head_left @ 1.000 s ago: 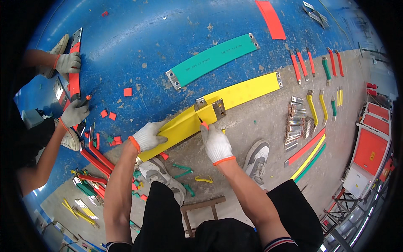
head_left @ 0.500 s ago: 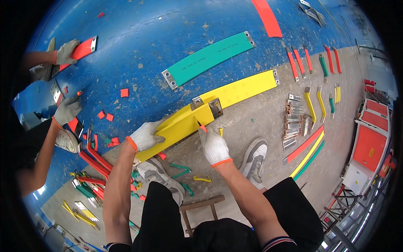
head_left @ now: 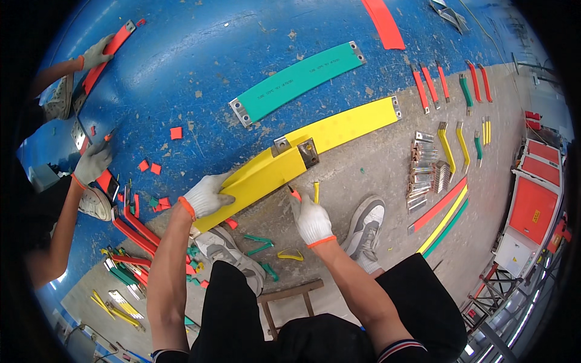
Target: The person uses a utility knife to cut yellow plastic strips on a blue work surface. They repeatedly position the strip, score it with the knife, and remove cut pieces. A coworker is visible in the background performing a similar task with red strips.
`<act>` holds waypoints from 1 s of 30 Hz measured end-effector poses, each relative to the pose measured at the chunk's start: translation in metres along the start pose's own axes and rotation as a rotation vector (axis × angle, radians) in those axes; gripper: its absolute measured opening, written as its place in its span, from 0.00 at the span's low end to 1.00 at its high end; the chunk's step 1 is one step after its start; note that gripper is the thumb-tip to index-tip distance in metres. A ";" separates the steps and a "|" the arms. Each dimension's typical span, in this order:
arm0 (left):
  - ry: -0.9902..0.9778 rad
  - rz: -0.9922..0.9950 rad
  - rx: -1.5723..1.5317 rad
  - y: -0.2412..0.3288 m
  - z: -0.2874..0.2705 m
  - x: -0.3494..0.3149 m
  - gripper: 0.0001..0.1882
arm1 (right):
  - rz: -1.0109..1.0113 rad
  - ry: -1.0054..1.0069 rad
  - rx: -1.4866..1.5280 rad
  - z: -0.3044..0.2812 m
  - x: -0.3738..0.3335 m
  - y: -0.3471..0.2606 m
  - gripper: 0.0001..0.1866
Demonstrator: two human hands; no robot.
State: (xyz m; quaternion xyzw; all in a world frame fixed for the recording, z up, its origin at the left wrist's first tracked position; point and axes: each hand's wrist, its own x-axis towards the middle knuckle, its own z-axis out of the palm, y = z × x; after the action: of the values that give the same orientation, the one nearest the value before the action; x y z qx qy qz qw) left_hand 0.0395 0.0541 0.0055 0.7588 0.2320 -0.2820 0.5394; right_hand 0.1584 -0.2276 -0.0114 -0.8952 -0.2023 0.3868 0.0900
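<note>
My left hand [head_left: 207, 196], in a white glove, is wrapped round the near end of a yellow-sleeved busbar [head_left: 266, 186]. Bare metal with holes shows at the bar's far end, which overlaps another flat yellow busbar [head_left: 354, 125] on the floor. Just below the held bar, my gloved right hand [head_left: 313, 222] pinches a small knife [head_left: 295, 193] with a red handle; its dark tip points up, apart from the sleeve. Beside that hand lies a thin yellow strip [head_left: 316, 192]. A wide green busbar [head_left: 296, 86] rests beyond the yellow ones.
A co-worker's gloved hands [head_left: 94, 162] work at the left with a red busbar [head_left: 104, 63]. Cut scraps [head_left: 260, 247] lie by my left shoe. Bare metal pieces [head_left: 423, 166] and several coloured bars [head_left: 440, 209] lie at the right. A wooden stool [head_left: 290, 293] is below me.
My right hand has drawn the knife slightly down, away from the yellow sleeve. My left hand keeps its grip. The co-worker's red busbar has swung more upright.
</note>
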 end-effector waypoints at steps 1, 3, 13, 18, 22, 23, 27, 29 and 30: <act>0.006 0.009 -0.002 -0.004 0.001 0.000 0.38 | 0.003 -0.011 -0.002 0.000 0.000 0.000 0.22; 0.009 0.014 -0.003 -0.003 0.001 0.000 0.38 | 0.011 -0.032 -0.007 0.000 -0.001 0.001 0.22; 0.008 0.026 0.016 0.005 0.001 -0.006 0.38 | 0.024 -0.003 -0.053 0.013 -0.013 0.025 0.22; 0.044 0.051 0.143 0.018 0.006 -0.024 0.38 | -0.101 0.157 0.163 0.007 -0.050 0.004 0.19; -0.045 0.009 0.195 0.031 0.012 -0.037 0.45 | -0.151 -0.023 0.222 -0.003 -0.078 -0.037 0.18; -0.030 0.034 0.189 0.032 0.014 -0.038 0.45 | -0.160 -0.047 0.257 -0.001 -0.083 -0.044 0.18; 0.058 0.134 0.133 0.022 0.022 -0.043 0.45 | -0.140 -0.173 0.462 0.008 -0.095 -0.078 0.20; 0.031 0.099 0.101 0.025 0.024 -0.042 0.46 | -0.084 -0.248 0.550 0.015 -0.094 -0.082 0.21; -0.021 0.032 0.094 0.036 0.020 -0.044 0.47 | -0.103 -0.258 0.600 0.013 -0.093 -0.085 0.22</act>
State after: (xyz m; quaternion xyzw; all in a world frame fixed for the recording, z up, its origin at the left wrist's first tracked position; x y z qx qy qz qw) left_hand 0.0278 0.0223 0.0550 0.7839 0.2004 -0.2919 0.5100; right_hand 0.0660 -0.1911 0.0678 -0.7610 -0.1341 0.5342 0.3428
